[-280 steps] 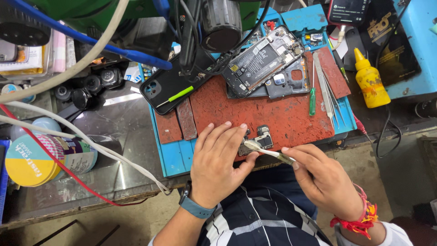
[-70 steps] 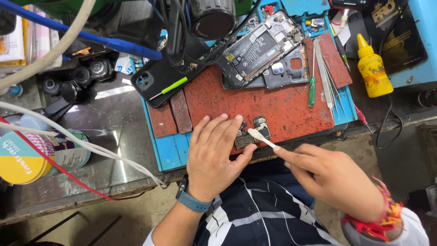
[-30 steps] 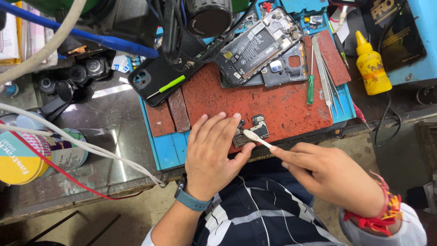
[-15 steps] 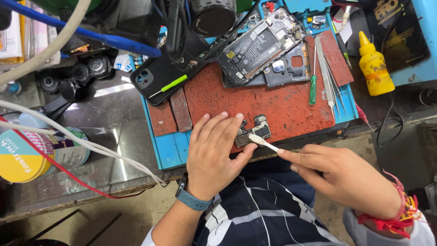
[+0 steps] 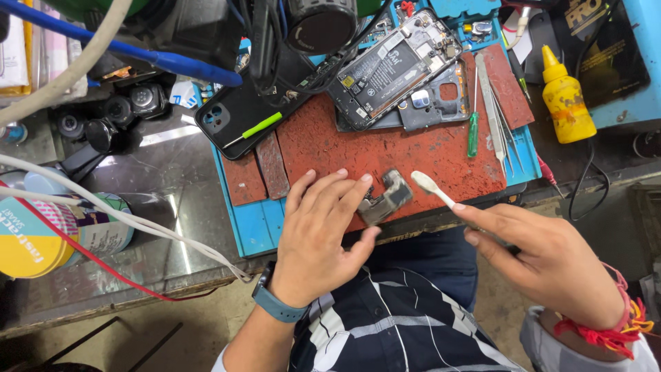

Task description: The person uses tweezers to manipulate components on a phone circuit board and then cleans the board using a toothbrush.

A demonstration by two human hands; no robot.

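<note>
My left hand (image 5: 319, 234) lies flat on the red work mat (image 5: 385, 141), fingertips pinning a small metal phone part (image 5: 385, 198) near the mat's front edge. My right hand (image 5: 544, 258) holds a white brush (image 5: 432, 189) by its handle; the bristle head hovers just right of the part, not touching it. An opened phone (image 5: 392, 67) with its battery and board exposed lies at the back of the mat, over a grey back cover (image 5: 434, 103).
A black phone (image 5: 237, 117) with a green tool on it lies at the mat's left. A green screwdriver (image 5: 473, 134) and tweezers (image 5: 497, 127) lie to the right, a yellow squeeze bottle (image 5: 566, 100) beyond. Cables and a tape roll (image 5: 41, 231) occupy the left bench.
The brush head has lifted off the small part and moved slightly right. My left hand still presses the part in the same place.
</note>
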